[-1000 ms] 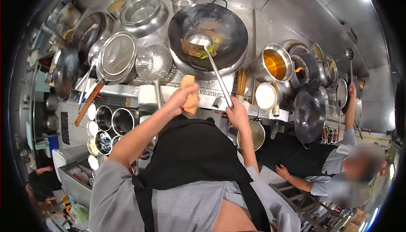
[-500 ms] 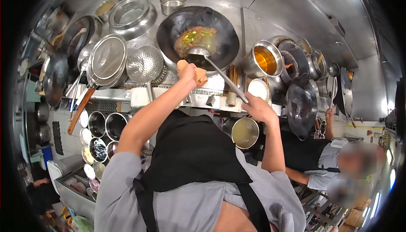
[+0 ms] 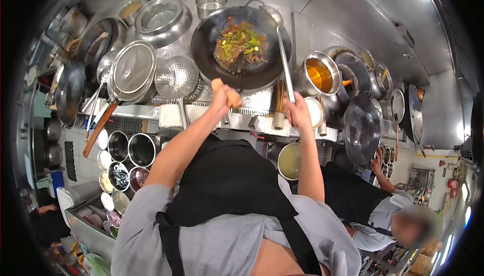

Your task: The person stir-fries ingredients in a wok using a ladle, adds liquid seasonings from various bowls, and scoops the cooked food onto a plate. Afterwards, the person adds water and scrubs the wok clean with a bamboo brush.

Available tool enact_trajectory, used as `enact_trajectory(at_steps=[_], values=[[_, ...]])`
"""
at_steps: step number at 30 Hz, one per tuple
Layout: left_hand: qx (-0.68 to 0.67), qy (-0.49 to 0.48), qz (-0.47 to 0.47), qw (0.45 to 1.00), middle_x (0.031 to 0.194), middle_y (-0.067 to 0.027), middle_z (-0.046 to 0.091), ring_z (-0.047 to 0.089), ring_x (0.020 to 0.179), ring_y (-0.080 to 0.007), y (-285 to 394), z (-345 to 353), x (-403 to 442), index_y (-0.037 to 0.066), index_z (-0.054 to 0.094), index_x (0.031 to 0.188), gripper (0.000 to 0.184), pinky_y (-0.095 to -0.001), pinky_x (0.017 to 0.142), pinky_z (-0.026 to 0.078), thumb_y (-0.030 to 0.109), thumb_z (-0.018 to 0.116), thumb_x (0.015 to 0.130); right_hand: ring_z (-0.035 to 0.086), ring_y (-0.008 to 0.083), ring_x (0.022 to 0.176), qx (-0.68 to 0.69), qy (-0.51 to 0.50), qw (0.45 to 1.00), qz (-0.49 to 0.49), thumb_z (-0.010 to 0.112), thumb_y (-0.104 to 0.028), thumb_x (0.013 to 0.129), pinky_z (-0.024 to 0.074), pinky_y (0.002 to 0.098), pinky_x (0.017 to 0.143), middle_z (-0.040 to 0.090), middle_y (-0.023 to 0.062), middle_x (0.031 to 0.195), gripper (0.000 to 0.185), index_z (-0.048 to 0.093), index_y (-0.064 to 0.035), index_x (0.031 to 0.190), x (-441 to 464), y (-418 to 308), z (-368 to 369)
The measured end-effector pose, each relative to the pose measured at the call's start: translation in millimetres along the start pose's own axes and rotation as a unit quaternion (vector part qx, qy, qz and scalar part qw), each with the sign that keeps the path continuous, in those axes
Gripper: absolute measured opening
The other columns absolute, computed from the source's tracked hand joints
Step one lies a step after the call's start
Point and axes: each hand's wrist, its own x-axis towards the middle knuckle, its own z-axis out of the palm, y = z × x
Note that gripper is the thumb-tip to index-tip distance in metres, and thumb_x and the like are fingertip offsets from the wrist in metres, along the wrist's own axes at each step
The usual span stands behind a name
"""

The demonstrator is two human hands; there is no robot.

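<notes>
Before me a dark wok holds a mix of brown meat strips and green pieces. My left hand is closed round a folded tan cloth at the wok's near rim; the grip point underneath is hidden. With my right hand I grip the end of a long-handled ladle. The ladle's bowl is up at the wok's far right rim, apart from the food.
To the right stand a pot of amber oil and a bundle of thin sticks. A perforated skimmer and a mesh strainer lie left. Below are several sauce pots. At right a co-worker holds another wok.
The ladle has moved from the food near the wok's front to its far right rim. My right hand has shifted up and slightly left. The food now lies more spread out and higher.
</notes>
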Motion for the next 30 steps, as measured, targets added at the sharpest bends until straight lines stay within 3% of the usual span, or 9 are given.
enact_trajectory(at_steps=[5,9,12,15,16,22,25,27,30], values=[[0.061,0.065,0.09,0.992,0.077,-0.0092,0.057,0.063,0.062,-0.0267,-2,-16,82,0.004,0.051,0.094,0.011,-0.0434,0.055,0.055,0.01,0.057,0.087,0.047,0.0106,0.044,-0.027,0.063,0.997,0.029,0.06,-0.013,0.096,0.0381,0.0285,0.036,0.049,-0.0006,0.062,0.013,0.05,-0.0085,0.103,56,34,65],[0.12,0.078,0.105,0.984,0.083,-0.011,0.061,0.067,0.07,-0.0275,14,18,36,0.004,0.053,0.101,0.027,-0.0421,0.06,0.058,0.026,0.065,0.092,0.047,0.0107,0.044,0.173,-0.076,0.97,0.155,0.06,-0.009,0.092,0.0381,0.0294,0.034,0.051,0.0006,0.065,0.017,0.051,-0.0048,0.106,14,36,65],[0.075,-0.047,-0.076,0.993,0.092,-0.0162,0.066,0.069,0.079,-0.0295,39,-3,-13,0.002,0.054,0.113,0.05,-0.0424,0.066,0.06,0.046,0.067,0.093,0.044,0.0108,0.04,0.073,-0.072,0.989,0.108,0.059,-0.008,0.091,0.0351,0.0303,0.032,0.049,-0.0004,0.061,0.018,0.05,-0.0038,0.107,2,32,45],[-0.003,-0.093,-0.145,0.985,0.113,-0.0189,0.066,0.068,0.081,-0.0301,54,19,-105,0.007,0.049,0.131,0.057,-0.0411,0.065,0.06,0.049,0.062,0.096,0.046,0.0142,0.039,-0.026,0.04,0.996,0.078,0.056,-0.008,0.091,0.0361,0.0329,0.033,0.048,0.0014,0.059,0.018,0.048,-0.004,0.106,18,18,63],[-0.022,-0.097,-0.143,0.985,0.117,-0.0198,0.065,0.067,0.079,-0.0291,49,11,-114,0.006,0.047,0.134,0.057,-0.0394,0.065,0.06,0.047,0.06,0.097,0.048,0.0185,0.04,-0.111,0.064,0.992,0.001,0.053,-0.008,0.09,0.039,0.0369,0.034,0.048,0.0055,0.06,0.019,0.046,-0.005,0.107,45,41,66],[-0.023,-0.122,-0.142,0.982,0.118,-0.0197,0.065,0.065,0.075,-0.0239,22,-40,-119,0.007,0.045,0.137,0.046,-0.0329,0.063,0.059,0.035,0.055,0.102,0.055,0.0214,0.049,-0.17,-0.068,0.981,0.07,0.054,-0.011,0.089,0.0469,0.039,0.044,0.052,0.0084,0.065,0.022,0.044,-0.0036,0.107,80,39,86],[0.01,-0.1,-0.128,0.987,0.113,-0.017,0.068,0.065,0.075,-0.0228,21,-37,-123,0.008,0.047,0.134,0.044,-0.0324,0.063,0.057,0.034,0.058,0.1,0.063,0.0341,0.063,-0.37,-0.067,0.92,-0.107,0.057,-0.013,0.086,0.0506,0.0461,0.058,0.06,0.0176,0.071,0.025,0.047,-0.0021,0.106,62,85,47],[0.064,-0.065,-0.123,0.988,0.112,-0.0156,0.067,0.064,0.075,-0.0219,24,-46,-113,0.009,0.049,0.132,0.045,-0.0332,0.065,0.058,0.038,0.061,0.099,0.062,0.0492,0.09,-0.461,-0.031,0.884,-0.063,0.058,-0.015,0.084,0.0472,0.055,0.082,0.067,0.0274,0.088,0.029,0.053,0.0003,0.107,18,37,31],[0.099,-0.016,-0.102,0.99,0.106,-0.0129,0.066,0.064,0.078,-0.0216,32,-31,-102,0.009,0.052,0.127,0.046,-0.0352,0.067,0.057,0.043,0.064,0.097,0.064,0.0464,0.085,-0.479,-0.023,0.875,-0.066,0.061,-0.016,0.084,0.0487,0.0525,0.075,0.066,0.0252,0.084,0.026,0.057,-0.0013,0.106,-29,7,9]])
